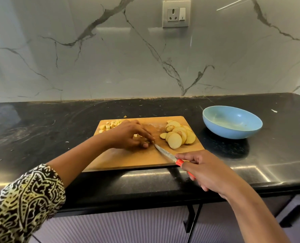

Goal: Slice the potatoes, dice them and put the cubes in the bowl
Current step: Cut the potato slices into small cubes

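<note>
Pins potato pieces under curled fingers of left hand for dicing; clamps right hand round knife, tip just beside those fingertips; leaves slices waiting just beyond them, bowl well apart

Home kitchen, seen through the head camera I operate remotely; a polished black stone countertop runs beneath both hands; beyond the left hand and the right hand rises a white marble-look backsplash with grey veins; high on it, beyond the right hand, I see a wall socket with a switch; below the hands, under the counter edge, ribbed pale lilac cabinet doors; under the left hand lies a wooden cutting board bearing potato slices; beyond the right hand, to its right, a blue bowl; the right hand grips a small orange-handled knife.
</note>
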`<state>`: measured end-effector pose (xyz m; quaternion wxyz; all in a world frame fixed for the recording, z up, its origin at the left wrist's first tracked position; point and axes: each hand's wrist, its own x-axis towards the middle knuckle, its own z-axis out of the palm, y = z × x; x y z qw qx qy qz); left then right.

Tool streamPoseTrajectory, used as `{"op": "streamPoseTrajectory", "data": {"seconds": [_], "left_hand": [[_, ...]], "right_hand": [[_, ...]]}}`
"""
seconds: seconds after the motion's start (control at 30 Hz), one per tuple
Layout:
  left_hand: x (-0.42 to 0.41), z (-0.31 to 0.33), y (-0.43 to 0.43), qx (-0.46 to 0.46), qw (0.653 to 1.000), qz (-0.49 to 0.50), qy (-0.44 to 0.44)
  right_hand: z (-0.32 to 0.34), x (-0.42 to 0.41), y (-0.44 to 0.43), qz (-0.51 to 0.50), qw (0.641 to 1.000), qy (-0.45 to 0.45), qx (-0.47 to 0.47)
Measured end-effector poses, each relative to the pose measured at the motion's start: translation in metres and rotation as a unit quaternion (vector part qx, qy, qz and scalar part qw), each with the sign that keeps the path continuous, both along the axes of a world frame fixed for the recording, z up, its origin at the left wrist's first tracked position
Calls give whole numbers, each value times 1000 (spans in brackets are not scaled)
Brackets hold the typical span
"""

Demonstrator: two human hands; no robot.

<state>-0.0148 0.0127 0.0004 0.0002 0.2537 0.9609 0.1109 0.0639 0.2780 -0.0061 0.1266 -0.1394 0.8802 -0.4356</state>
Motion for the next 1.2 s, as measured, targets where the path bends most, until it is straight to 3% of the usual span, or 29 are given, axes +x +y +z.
{"op": "streamPoseTrajectory", "data": {"seconds": [0.27,0.53,0.77,1.2], "left_hand": [[9,-11,-11,47,998,22,42],[19,-16,-12,98,988,73,94],[18,-20,-2,99,982,95,131],[26,-17,11,81,984,118,105]], "right_hand": [[-3,0,-4,-6,1000,21,14],[-6,4,-29,-33,953,245,176],[-7,0,-46,-27,937,288,194],[-12,6,-36,-49,934,315,164]]}}
